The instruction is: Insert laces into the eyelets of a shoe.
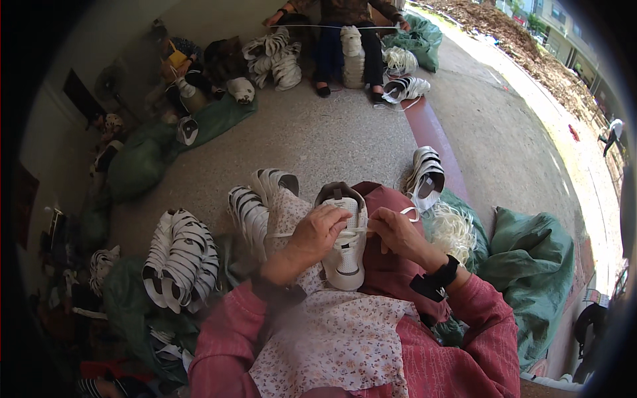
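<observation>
At the left of the frame, a stack of white shoe uppers (180, 259) stands with its dark-lined layers nested; another stack (248, 213) sits beside the floral apron (332, 338). At the centre, the left hand (313, 233) lies over the white shoe upper (345, 265), fingers bunched; whether they pinch anything cannot be told. The upper rests lengthwise on the lap, dark-lined opening away from the wearer. It looks light and flexible, softest at the mesh, so its firmer side edges or collar seem the best hold. A white lace (356, 230) crosses it, probably limp and slippery, best pinched close to the upper. Just right of centre, the right hand (402, 233) has thumb and fingers closed on the lace. Farther right are loose laces (453, 231) and a green sack (529, 265).
</observation>
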Motion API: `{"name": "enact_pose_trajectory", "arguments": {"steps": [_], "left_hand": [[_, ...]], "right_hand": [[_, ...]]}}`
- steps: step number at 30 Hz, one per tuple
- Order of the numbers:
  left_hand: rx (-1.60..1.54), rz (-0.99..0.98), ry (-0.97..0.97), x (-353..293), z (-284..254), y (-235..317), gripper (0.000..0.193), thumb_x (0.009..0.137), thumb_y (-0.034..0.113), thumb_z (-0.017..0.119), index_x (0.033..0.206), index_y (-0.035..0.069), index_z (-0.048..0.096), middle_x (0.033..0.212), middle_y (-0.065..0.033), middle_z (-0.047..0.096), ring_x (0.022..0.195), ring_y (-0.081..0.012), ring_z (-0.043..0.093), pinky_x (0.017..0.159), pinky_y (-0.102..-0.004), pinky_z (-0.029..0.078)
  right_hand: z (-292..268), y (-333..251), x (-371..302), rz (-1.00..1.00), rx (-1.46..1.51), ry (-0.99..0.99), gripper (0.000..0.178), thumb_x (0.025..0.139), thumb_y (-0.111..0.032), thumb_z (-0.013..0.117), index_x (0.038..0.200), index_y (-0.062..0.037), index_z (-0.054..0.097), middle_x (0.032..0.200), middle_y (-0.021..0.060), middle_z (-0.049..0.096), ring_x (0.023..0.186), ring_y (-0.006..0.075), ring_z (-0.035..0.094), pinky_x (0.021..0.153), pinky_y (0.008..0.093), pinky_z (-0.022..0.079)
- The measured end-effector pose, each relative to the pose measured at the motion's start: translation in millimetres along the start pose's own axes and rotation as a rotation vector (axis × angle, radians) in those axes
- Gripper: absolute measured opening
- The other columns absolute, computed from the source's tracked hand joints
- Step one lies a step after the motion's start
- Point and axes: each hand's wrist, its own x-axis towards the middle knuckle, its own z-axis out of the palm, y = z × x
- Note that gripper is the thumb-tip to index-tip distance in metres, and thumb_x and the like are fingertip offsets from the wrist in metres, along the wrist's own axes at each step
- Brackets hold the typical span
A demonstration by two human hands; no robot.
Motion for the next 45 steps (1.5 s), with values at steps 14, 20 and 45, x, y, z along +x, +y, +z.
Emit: {"name": "enact_pose_trajectory", "arguments": {"steps": [14, 20, 45], "left_hand": [[0.372, -0.045, -0.421, 22.9, 11.9, -4.2, 0.033, 0.076, 0.038, 0.075, 0.079, 0.007, 0.066, 0.090, -0.0105, 0.057, 0.091, -0.0306, 0.059, 0.081, -0.0418, 0.047], [0.021, -0.103, -0.473, 20.5, 0.9, -5.1, 0.033, 0.090, 0.037, 0.065, 0.081, 0.005, 0.062, 0.086, -0.0068, 0.057, 0.085, -0.0239, 0.057, 0.078, -0.0365, 0.045], [0.107, -0.191, 0.034, -34.4, -87.2, -15.0, 0.016, 0.085, 0.012, 0.068, 0.096, 0.001, 0.066, 0.093, -0.0136, 0.065, 0.090, -0.0314, 0.062, 0.080, -0.0377, 0.049]], "right_hand": [[23.7, -67.5, -71.1, -0.268, 0.138, -0.704, 0.021, 0.103, -0.020, 0.053, 0.109, -0.0010, 0.059, 0.085, 0.0020, 0.063, 0.062, 0.0110, 0.060, 0.057, 0.0257, 0.049], [1.6, -68.0, -84.5, -0.491, 0.085, -0.772, 0.020, 0.101, -0.016, 0.056, 0.111, 0.0005, 0.061, 0.093, 0.0085, 0.063, 0.075, 0.0119, 0.062, 0.063, 0.0274, 0.050], [-48.1, 28.4, -18.4, -0.394, -0.524, 0.321, 0.013, 0.092, -0.013, 0.060, 0.094, -0.0013, 0.066, 0.092, 0.0133, 0.063, 0.079, 0.0329, 0.064, 0.068, 0.0396, 0.050]]}}
